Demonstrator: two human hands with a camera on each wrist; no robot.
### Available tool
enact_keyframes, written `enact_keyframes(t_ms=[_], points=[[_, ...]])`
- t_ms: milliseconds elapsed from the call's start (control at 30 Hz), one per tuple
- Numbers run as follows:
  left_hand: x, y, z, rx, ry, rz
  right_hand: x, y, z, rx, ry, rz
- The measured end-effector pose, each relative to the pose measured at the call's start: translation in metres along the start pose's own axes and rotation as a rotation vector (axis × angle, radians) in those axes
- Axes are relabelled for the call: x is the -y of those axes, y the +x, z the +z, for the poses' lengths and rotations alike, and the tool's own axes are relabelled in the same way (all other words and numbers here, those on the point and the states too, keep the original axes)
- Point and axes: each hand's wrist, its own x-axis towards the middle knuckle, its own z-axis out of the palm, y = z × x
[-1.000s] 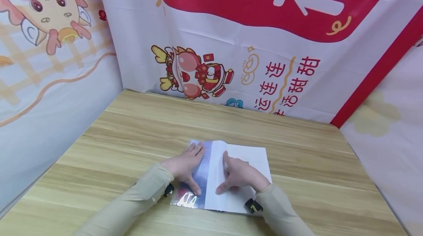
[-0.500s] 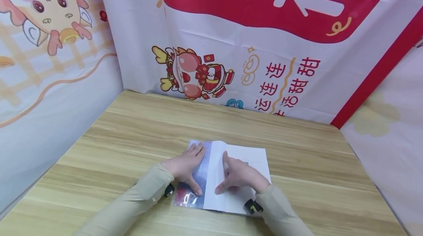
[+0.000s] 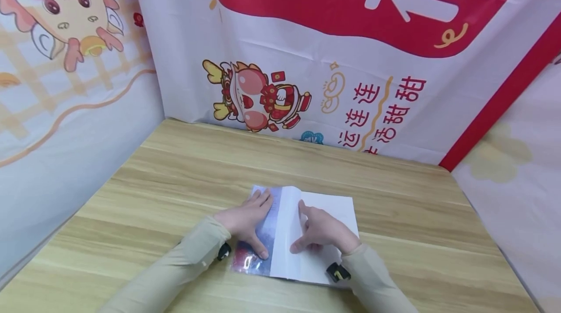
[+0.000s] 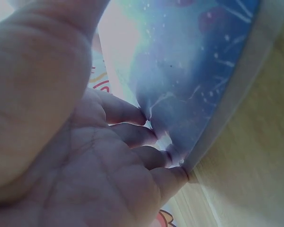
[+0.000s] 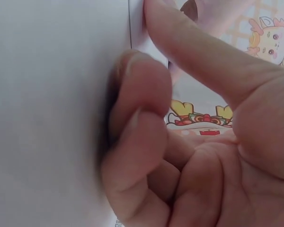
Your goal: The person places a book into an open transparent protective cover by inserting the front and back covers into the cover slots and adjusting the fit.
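An open book lies on the wooden table, with a white page on its right side and a glossy blue-purple cover flap on its left. My left hand rests on the flap, fingers spread and thumb out toward the fold. In the left wrist view its fingertips touch the shiny flap. On the white page, just right of the fold, lies my right hand. Its thumb and index finger stretch out onto the paper; the right wrist view shows other fingers curled against the page.
The wooden table stretches around the book on all sides. A white and red printed cloth hangs at the back, and further printed cloths flank the table. Both wrists wear a small black device.
My right hand has shifted slightly to the right across the white page, away from the fold. The left hand stays in place on the flap.
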Motion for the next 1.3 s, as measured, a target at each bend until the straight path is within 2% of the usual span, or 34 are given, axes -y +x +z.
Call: enact_keyframes(t_ms=[667,1300], points=[[0.0,0.001,-0.001,0.006,-0.003,-0.006,0.004,0.0,0.003,-0.021,0.011,0.008],[0.001,0.001,-0.001,0.009,-0.014,0.005,0.014,0.003,0.003,-0.002,-0.013,0.044]])
